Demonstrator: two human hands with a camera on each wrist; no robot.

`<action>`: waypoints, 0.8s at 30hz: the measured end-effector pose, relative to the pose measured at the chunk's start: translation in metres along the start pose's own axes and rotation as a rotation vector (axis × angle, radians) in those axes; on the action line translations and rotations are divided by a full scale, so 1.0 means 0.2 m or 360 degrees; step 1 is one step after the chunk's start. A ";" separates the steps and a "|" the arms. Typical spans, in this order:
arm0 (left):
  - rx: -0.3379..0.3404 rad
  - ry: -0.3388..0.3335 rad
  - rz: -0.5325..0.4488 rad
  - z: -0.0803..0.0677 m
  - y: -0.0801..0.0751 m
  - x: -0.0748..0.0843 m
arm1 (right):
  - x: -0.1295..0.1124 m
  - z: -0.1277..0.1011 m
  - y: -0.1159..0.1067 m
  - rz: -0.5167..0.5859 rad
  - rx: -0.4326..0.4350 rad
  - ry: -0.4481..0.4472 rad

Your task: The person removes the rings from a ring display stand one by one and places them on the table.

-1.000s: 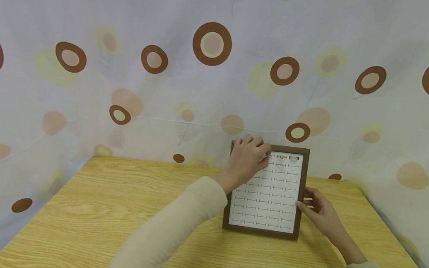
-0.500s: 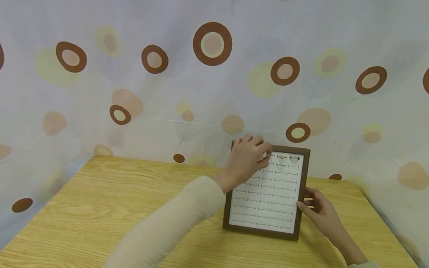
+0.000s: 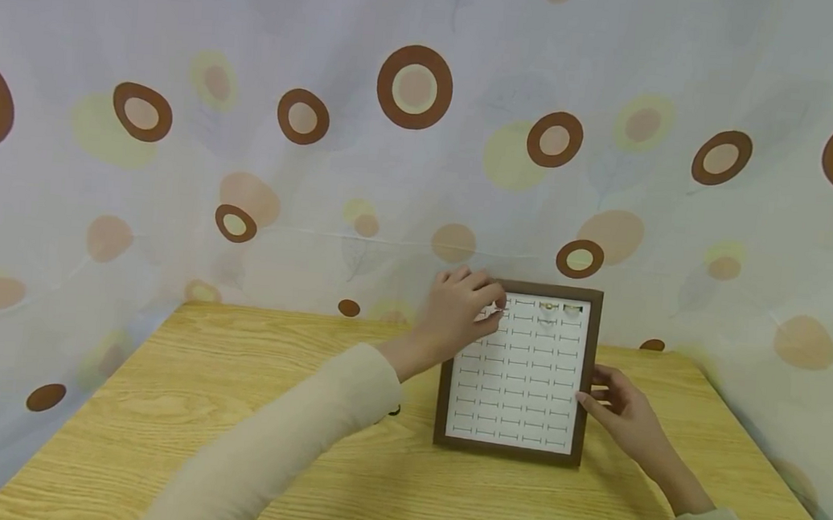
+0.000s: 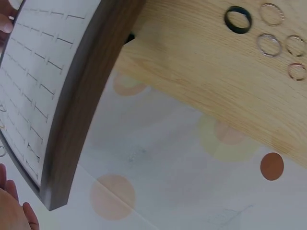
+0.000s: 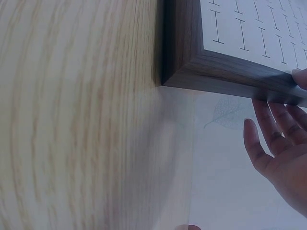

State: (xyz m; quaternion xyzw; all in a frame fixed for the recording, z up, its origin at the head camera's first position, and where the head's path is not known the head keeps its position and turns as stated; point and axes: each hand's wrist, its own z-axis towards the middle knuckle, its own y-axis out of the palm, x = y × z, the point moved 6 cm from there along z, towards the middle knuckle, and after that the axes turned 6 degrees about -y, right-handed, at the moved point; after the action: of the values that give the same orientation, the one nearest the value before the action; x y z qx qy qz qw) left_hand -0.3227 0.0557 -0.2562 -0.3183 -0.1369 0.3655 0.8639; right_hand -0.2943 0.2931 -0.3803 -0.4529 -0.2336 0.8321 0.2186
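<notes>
Your left hand (image 3: 452,315) is up at the top-left corner of the board (image 3: 517,372). Fingers curl w/ thumb and forefinger tips pinched at the top row of slots. Something tiny and pale sits at the pinch, but it's too small to tell if it's a ring.

Your right hand (image 3: 619,411) has straight, relaxed fingers (image 5: 268,129) against the board's right frame edge, thumb on the front; it steadies the board, no grip round it.

The board is a brown-framed white panel w/ rows of slots, standing near upright on the table (image 3: 196,406), leaning back toward the curtain (image 3: 252,120). Two rings (image 3: 560,307) sit in the top-right slots. In the left wrist view, a black ring (image 4: 238,19) and thin loose rings (image 4: 278,33) lie on the table, left of the board.
</notes>
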 end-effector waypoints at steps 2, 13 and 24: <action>0.0013 0.0012 0.0010 -0.03 -0.02 -0.02 | 0.00 0.00 0.00 -0.0001 -0.0002 -0.0001; -0.0130 -0.0047 -0.0041 -0.24 -0.08 -0.21 | 0.00 0.00 0.00 0.0021 -0.0006 0.0002; -0.0204 -0.0099 0.0029 -0.56 -0.12 -0.43 | 0.00 0.00 0.00 -0.0008 -0.0009 0.0004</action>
State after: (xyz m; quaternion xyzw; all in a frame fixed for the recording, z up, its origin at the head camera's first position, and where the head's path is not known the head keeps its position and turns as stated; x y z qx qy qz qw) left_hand -0.3168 -0.0680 -0.3258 -0.3626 -0.1838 0.3735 0.8338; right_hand -0.2938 0.2927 -0.3808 -0.4541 -0.2367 0.8303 0.2197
